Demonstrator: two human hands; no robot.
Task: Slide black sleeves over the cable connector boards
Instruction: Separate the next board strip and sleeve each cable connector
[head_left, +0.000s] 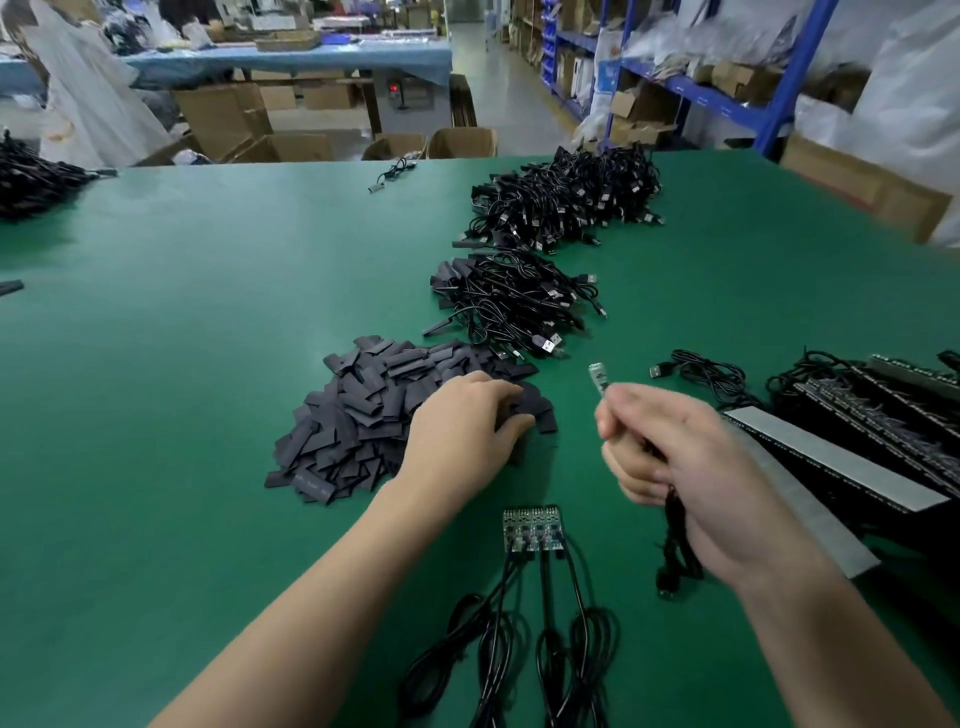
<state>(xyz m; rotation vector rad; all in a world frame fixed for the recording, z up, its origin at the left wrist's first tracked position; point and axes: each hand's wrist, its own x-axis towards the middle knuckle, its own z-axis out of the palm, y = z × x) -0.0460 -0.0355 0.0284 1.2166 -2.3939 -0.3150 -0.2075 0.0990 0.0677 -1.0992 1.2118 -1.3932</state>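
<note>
Green matting covers the table (208, 338) in front of you. Your left hand (462, 431) rests on the near right edge of the heap of flat black sleeves (363, 415). Its grip is closed, with fingers and thumb curled onto one black sleeve (535, 410) at the heap's edge.

Your right hand (691, 467) is raised just to the right, apart from the left. Its grip is closed around a thin black cable (675, 540), which hangs down from under your palm. The small green connector board (596, 375) at that cable's end sticks up past your fingertips, uncovered and blurred.

Close to you, between your forearms, a row of four green connector boards (532, 530) lies flat on the table, side by side. Their black leads (519, 644) run toward you in loose coils.

Beyond the heap lie two piles of black USB cables, a nearer pile (514, 301) and a larger far pile (566, 197). At your right, long strips with grey backing (831, 462) lie stacked. A loose black USB cable (701, 371) lies between them and the raised board.
</note>
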